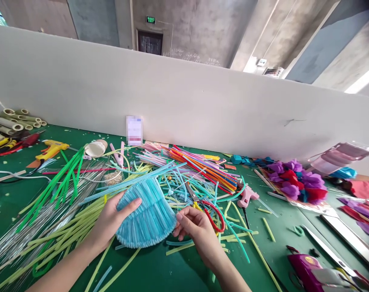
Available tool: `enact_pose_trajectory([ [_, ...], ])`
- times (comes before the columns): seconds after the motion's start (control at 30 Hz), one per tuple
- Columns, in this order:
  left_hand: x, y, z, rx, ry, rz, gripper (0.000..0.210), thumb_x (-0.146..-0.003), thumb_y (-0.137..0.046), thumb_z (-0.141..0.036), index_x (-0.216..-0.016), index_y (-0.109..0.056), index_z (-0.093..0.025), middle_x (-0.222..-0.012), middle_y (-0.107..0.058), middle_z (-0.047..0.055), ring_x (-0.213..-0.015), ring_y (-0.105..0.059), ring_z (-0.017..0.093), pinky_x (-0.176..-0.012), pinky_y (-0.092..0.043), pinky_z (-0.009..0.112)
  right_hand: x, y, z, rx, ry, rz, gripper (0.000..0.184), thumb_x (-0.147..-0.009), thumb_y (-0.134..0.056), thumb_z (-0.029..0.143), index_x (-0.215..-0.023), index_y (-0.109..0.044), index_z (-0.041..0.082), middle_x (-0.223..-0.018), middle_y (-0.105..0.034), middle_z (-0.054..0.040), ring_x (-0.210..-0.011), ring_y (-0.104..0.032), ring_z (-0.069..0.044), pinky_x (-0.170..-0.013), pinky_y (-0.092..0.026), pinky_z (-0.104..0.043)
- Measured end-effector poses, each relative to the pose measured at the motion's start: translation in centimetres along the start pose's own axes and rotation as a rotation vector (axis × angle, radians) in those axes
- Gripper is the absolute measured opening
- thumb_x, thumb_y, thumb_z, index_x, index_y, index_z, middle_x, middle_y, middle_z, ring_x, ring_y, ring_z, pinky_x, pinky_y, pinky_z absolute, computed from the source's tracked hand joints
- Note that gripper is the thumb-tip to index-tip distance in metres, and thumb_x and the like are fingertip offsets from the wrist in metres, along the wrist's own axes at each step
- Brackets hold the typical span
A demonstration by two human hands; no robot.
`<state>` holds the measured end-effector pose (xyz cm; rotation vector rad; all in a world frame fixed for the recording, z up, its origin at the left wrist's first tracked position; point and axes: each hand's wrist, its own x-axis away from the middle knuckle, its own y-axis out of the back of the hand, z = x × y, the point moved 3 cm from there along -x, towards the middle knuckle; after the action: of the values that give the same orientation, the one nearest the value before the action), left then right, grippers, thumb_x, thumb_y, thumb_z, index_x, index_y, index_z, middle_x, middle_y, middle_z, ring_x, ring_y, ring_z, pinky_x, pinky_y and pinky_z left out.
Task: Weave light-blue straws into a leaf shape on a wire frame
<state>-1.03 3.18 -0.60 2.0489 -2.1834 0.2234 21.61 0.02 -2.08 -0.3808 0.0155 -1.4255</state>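
Note:
A flat, fan-shaped piece made of light-blue pipe cleaners (146,227) laid side by side is held above the table. My left hand (119,213) grips its left side, thumb across the front face and the other fingers behind. At the lower right edge of the piece, my right hand (196,227) is closed in a pinch. A fine pale strand seems to show at those fingertips, but what they hold is too small to make out. Just beyond the right hand lie red-handled scissors (213,215), among loose blue pipe cleaners (180,186).
Bundles of green pipe cleaners (70,227) and thin wires lie left, near a yellow glue gun (52,150) and bamboo tubes (14,121). A pink glue gun (247,194), purple and red petals (302,180) and large scissors (330,251) are right. A white partition (184,101) stands behind.

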Motion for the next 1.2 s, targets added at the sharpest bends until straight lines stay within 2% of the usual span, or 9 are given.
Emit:
enact_pose_trajectory([
  [0.13,0.9,-0.1,-0.4,-0.149,-0.115,-0.121,0.049,-0.077,-0.069,-0.055,-0.109,-0.063,-0.019,-0.119,-0.071,0.009,-0.112,-0.063,0.035,-0.094,-0.052,0.039,-0.1,0.1,-0.2,0.019,0.021,0.005,0.042,-0.074,-0.076,0.053,-0.076,-0.059,0.015,-0.063,-0.066,-0.0020,-0.056,-0.062,-0.013,-0.052,-0.048,-0.023],
  [0.23,1.4,-0.3,-0.6,-0.220,-0.147,-0.176,0.047,-0.078,-0.067,-0.057,-0.107,-0.062,-0.020,-0.115,-0.072,0.008,-0.110,-0.063,0.033,-0.095,-0.050,0.037,-0.2,0.0,-0.2,0.045,0.063,0.001,0.041,-0.074,-0.076,0.053,-0.077,-0.059,0.016,-0.061,-0.063,-0.0002,-0.057,-0.059,-0.012,-0.052,-0.047,-0.022],
  [0.4,1.5,-0.5,-0.6,-0.220,-0.173,-0.174,0.047,-0.078,-0.065,-0.060,-0.106,-0.063,-0.022,-0.112,-0.072,0.006,-0.113,-0.061,0.033,-0.096,-0.047,0.034,-0.2,-0.1,0.0,0.085,0.079,0.002,0.041,-0.074,-0.075,0.055,-0.076,-0.059,0.017,-0.065,-0.057,0.0012,-0.059,-0.055,-0.011,-0.053,-0.048,-0.022],
  [0.53,1.3,-0.7,-0.1,-0.237,-0.159,-0.111,0.045,-0.076,-0.067,-0.059,-0.101,-0.065,-0.021,-0.098,-0.074,0.007,-0.101,-0.065,0.034,-0.088,-0.049,0.036,-0.3,0.1,0.1,0.108,0.090,-0.028,0.040,-0.078,-0.071,0.055,-0.078,-0.059,0.017,-0.069,-0.050,0.0027,-0.059,-0.049,-0.009,-0.054,-0.048,-0.022],
  [0.63,1.2,-0.7,0.2,-0.244,-0.164,-0.113,0.046,-0.073,-0.070,-0.057,-0.099,-0.066,-0.020,-0.091,-0.074,0.008,-0.094,-0.067,0.034,-0.084,-0.051,0.038,-0.4,0.2,-0.1,0.124,0.079,-0.020,0.039,-0.077,-0.072,0.053,-0.078,-0.059,0.017,-0.068,-0.049,0.0029,-0.060,-0.048,-0.009,-0.055,-0.047,-0.022],
  [0.8,1.6,-0.7,0.1,-0.180,-0.198,-0.198,0.045,-0.073,-0.071,-0.054,-0.101,-0.068,-0.019,-0.091,-0.074,0.007,-0.092,-0.068,0.032,-0.080,-0.054,0.037,-0.3,0.0,-0.4,0.141,0.040,-0.003,0.040,-0.076,-0.074,0.052,-0.075,-0.060,0.015,-0.066,-0.050,0.0028,-0.059,-0.048,-0.009,-0.055,-0.046,-0.021],
  [0.93,1.5,-0.6,-0.2,-0.158,-0.235,-0.244,0.045,-0.072,-0.072,-0.054,-0.100,-0.068,-0.019,-0.096,-0.075,0.008,-0.092,-0.069,0.031,-0.081,-0.055,0.036,-0.1,-0.3,0.1,0.071,0.086,-0.020,0.037,-0.080,-0.070,0.053,-0.079,-0.060,0.017,-0.066,-0.053,0.0023,-0.060,-0.053,-0.010,-0.054,-0.046,-0.022],
  [1.07,1.0,-0.4,0.1,-0.104,-0.216,-0.263,0.048,-0.072,-0.072,-0.055,-0.104,-0.068,-0.019,-0.105,-0.075,0.010,-0.099,-0.068,0.033,-0.085,-0.055,0.039,-0.1,0.0,0.4,0.051,0.135,-0.050,0.033,-0.082,-0.070,0.048,-0.081,-0.060,0.017,-0.069,-0.060,0.0003,-0.060,-0.056,-0.010,-0.054,-0.045,-0.021],
  [1.2,0.4,-0.2,1.0,-0.018,-0.187,-0.244,0.051,-0.072,-0.074,-0.052,-0.110,-0.067,-0.020,-0.110,-0.075,0.010,-0.104,-0.068,0.034,-0.088,-0.055,0.041,-0.1,-0.1,0.3,0.030,0.154,-0.038,0.032,-0.081,-0.073,0.046,-0.083,-0.058,0.017,-0.070,-0.060,0.0008,-0.060,-0.059,-0.011,-0.052,-0.046,-0.021],
])
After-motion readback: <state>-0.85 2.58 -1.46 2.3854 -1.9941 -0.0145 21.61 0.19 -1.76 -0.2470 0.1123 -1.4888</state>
